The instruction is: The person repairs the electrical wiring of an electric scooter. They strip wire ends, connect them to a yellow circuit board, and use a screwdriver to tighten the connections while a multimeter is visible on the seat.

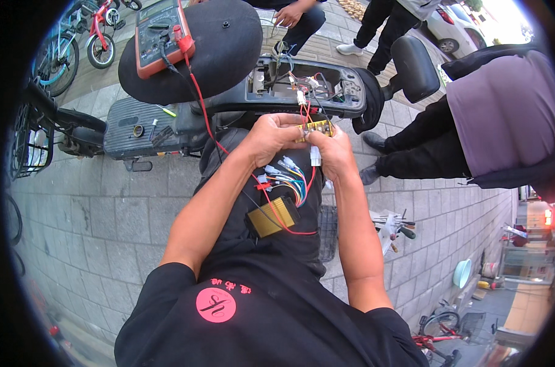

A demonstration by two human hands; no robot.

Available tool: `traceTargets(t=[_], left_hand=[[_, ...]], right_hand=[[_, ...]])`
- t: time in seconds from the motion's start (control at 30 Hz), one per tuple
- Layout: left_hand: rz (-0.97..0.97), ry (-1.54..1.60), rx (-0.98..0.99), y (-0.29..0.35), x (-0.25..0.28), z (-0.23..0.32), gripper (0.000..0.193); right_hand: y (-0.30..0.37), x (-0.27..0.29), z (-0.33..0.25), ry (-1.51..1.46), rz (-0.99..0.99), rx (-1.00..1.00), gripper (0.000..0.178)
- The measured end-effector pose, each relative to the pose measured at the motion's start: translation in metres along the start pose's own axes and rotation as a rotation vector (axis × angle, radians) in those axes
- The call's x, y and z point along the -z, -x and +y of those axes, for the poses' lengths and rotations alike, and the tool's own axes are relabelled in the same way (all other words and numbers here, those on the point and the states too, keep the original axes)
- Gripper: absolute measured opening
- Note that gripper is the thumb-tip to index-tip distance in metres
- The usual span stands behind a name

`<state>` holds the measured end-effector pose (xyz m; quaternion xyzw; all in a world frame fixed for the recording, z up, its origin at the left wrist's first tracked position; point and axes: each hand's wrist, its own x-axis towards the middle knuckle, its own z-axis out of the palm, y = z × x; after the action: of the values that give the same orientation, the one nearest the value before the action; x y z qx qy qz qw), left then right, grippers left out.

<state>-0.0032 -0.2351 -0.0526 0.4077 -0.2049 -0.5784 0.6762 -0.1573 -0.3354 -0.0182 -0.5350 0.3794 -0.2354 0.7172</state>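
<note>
My left hand (274, 134) pinches one end of a small yellow block (317, 127) with what look like metal contacts on it. The fingers of my right hand (334, 151) close on its other end, thumb on top. Red wires run from beside the block up into the open compartment (338, 82) of an electric scooter. Just below my right thumb hangs a white plug (315, 156) on red wire. Across my lap lies a gold controller box (271, 218), its bundle of coloured wires (293, 180) ending in several white connectors.
A red-framed multimeter (163, 38) rests on the raised black seat (228, 49), its red lead (205, 116) trailing to my lap. A green-handled tool (166, 111) lies on the footboard (121, 125). People stand and crouch close by. Several tools (403, 227) lie to my right.
</note>
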Motion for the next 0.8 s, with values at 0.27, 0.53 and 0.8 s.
traceTargets(t=[0.27, 0.53, 0.8], left_hand=[[0.107, -0.116, 0.074, 0.009, -0.011, -0.003, 0.035], [0.123, -0.225, -0.139, 0.010, -0.010, -0.017, 0.036], [0.135, -0.296, -0.273, 0.002, -0.002, -0.031, 0.032]], right_hand=[[-0.002, -0.005, 0.009, 0.291, 0.111, 0.038, 0.033], [-0.003, 0.016, -0.005, 0.383, 0.014, 0.057, 0.067], [0.001, -0.036, -0.068, 1.464, 0.112, 0.838, 0.031]])
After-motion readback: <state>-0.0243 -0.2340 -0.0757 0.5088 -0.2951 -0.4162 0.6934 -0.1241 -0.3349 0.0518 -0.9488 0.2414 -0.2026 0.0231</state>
